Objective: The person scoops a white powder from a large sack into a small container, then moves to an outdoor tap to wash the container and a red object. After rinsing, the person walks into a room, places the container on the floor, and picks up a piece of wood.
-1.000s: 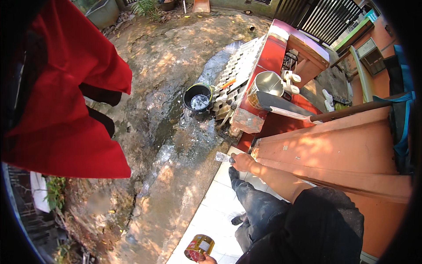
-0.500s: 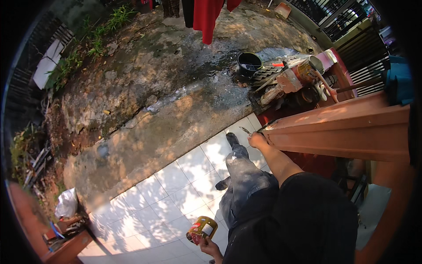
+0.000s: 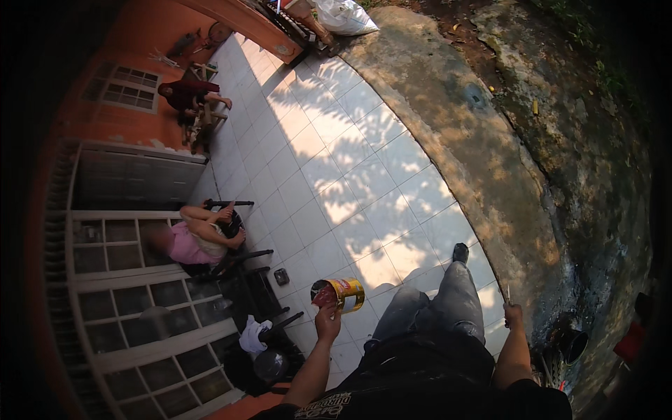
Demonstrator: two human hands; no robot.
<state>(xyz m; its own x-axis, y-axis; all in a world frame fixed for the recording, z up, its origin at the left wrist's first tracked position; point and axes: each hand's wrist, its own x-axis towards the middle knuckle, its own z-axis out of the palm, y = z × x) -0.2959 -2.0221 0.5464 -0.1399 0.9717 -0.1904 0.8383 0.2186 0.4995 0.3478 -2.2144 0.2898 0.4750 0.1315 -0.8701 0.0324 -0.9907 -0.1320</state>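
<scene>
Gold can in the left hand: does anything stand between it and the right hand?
In this view, the person's legs lie between the gold can in the left hand and the right hand with its thin tool; heights are unclear, so they may not block.

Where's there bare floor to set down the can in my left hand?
White tiles between the person in pink and the concrete lie bare. Left of the can it's crowded: black furniture, white cloth, small dark object.

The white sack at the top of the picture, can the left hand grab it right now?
Probably not: the left hand is holding the gold can, and the white sack looks too far away, across the tiled floor.
</scene>
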